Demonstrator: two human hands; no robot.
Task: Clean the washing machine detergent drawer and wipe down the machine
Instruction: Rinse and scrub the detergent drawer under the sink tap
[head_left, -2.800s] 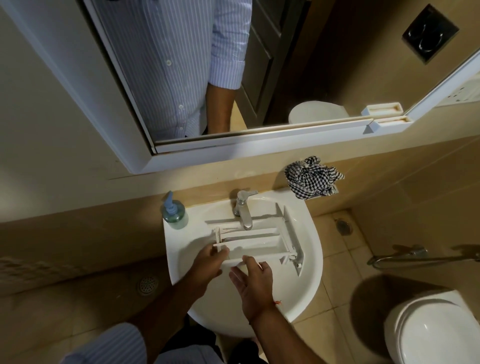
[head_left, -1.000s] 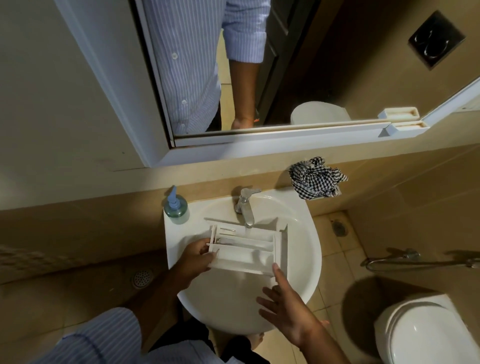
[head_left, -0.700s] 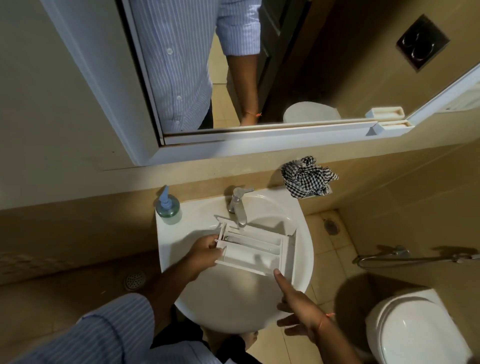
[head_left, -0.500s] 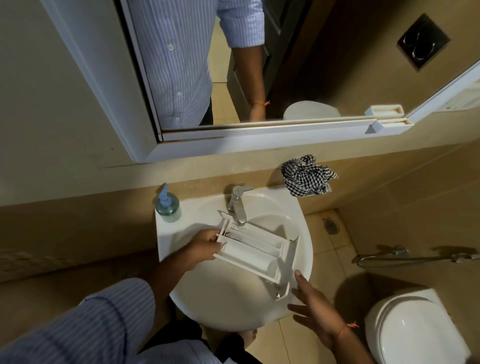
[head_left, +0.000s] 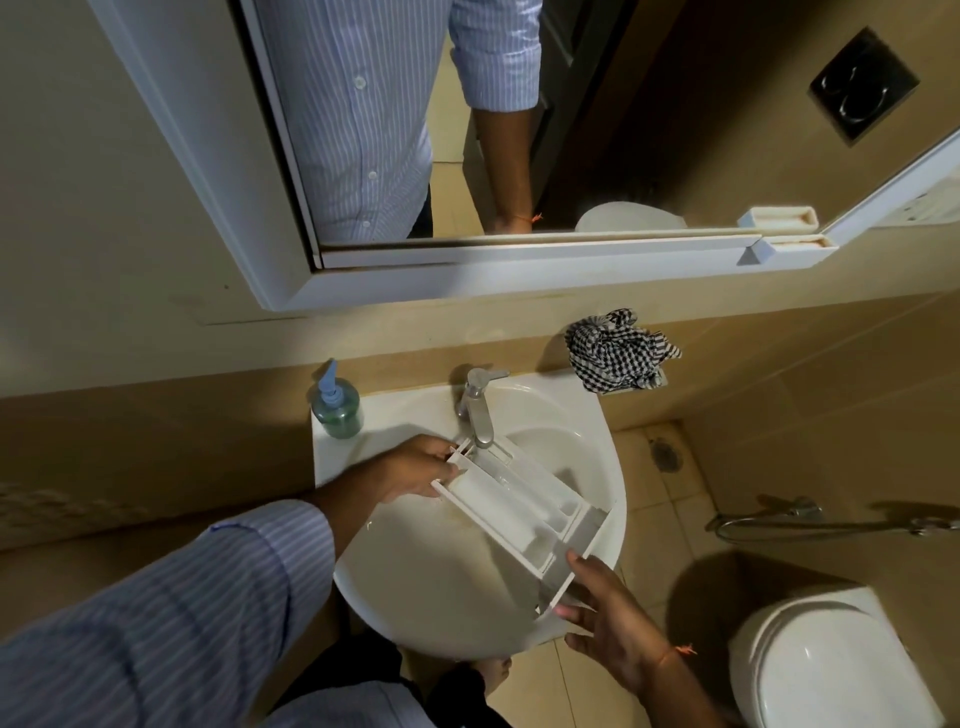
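The white detergent drawer (head_left: 519, 506) lies slanted across the bowl of the white sink (head_left: 431, 587), its back end under the tap (head_left: 478, 410) and its front panel at the basin's right rim. My left hand (head_left: 415, 470) grips the drawer's back corner. My right hand (head_left: 608, 618) touches the front panel's lower end, with a thumb on one side and the fingers spread on the other. No water runs from the tap.
A blue soap dispenser (head_left: 335, 408) stands on the sink's back left corner. A black-and-white checked cloth (head_left: 615, 351) hangs on the wall right of the tap. A toilet (head_left: 831, 670) and a hose sprayer (head_left: 831, 522) are on the right. A mirror (head_left: 519, 130) hangs above.
The drawer has turned clockwise from lying across the basin to a diagonal. My right hand swung out to the right and now touches the front panel. My left hand kept its grip.
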